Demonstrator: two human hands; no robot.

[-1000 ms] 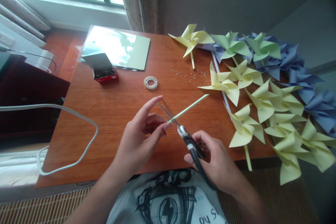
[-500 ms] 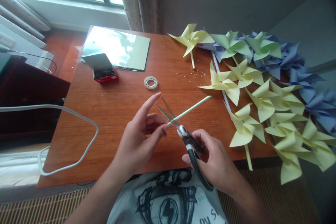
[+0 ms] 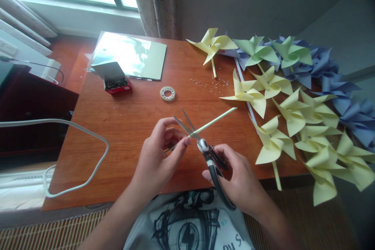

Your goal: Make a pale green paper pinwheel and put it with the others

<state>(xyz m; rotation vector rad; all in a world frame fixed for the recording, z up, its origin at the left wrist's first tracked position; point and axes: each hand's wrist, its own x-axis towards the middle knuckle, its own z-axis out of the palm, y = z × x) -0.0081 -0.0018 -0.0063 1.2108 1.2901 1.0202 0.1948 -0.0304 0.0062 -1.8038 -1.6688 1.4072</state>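
Observation:
My left hand (image 3: pixel 164 150) pinches a thin pale-green rolled paper stick (image 3: pixel 216 120) between thumb and fingers. The stick slants up to the right, and its lower end shows a little below the fingers. My right hand (image 3: pixel 234 170) grips the black-and-white handles of a pair of scissors (image 3: pixel 203 145). The blades are parted and cross the stick just beside my left fingertips. Whether the stick lies fully between the blades, I cannot tell.
Yellow pinwheels (image 3: pixel 275 140), green pinwheels (image 3: pixel 290 52) and blue pinwheels (image 3: pixel 356 113) crowd the right side of the wooden table (image 3: pixel 131 125). Beyond my hands lie a tape roll (image 3: pixel 162 94), an open red box (image 3: pixel 118 88), paper sheets in shiny film (image 3: pixel 156 60) and scattered small beads (image 3: pixel 209 85). A white cable (image 3: pixel 104 140) loops at left.
My left index finger, raised and stretched before, has curled down toward the stick. The scissors and stick have hardly moved.

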